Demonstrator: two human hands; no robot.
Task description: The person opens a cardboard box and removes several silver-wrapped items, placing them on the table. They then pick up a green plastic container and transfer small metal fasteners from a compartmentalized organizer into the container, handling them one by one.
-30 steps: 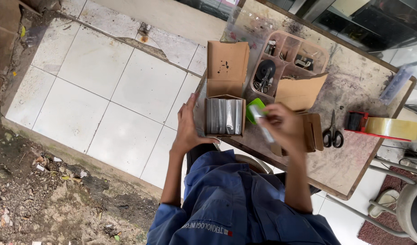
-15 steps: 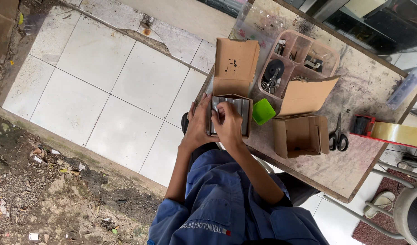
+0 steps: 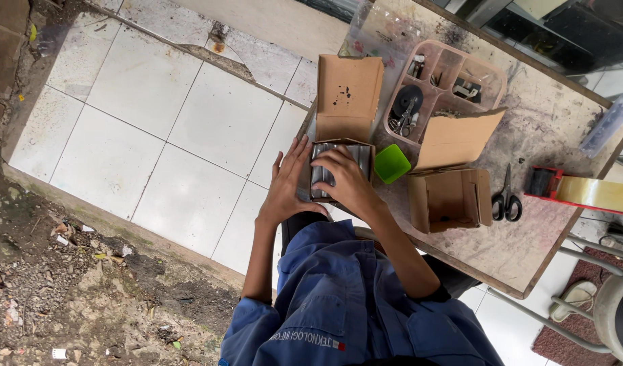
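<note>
An open cardboard box [image 3: 348,91] sits at the near-left corner of the worn table [image 3: 562,224], its lid flap standing up. Shiny grey metal parts [image 3: 321,173] fill it. My left hand [image 3: 287,186] presses flat against the box's left side. My right hand [image 3: 348,183] lies on top of the metal parts, fingers curled over them. A small green object [image 3: 392,163] rests on the table just right of the box.
A second open cardboard box [image 3: 450,196] stands to the right. A pinkish compartment tray [image 3: 491,74] with small hardware is behind it. Black scissors [image 3: 506,196] and a red tape dispenser [image 3: 582,190] lie farther right. White floor tiles [image 3: 155,129] spread to the left.
My right hand left the green object on the table and moved left onto the metal parts in the box. My left hand stayed at the box's side.
</note>
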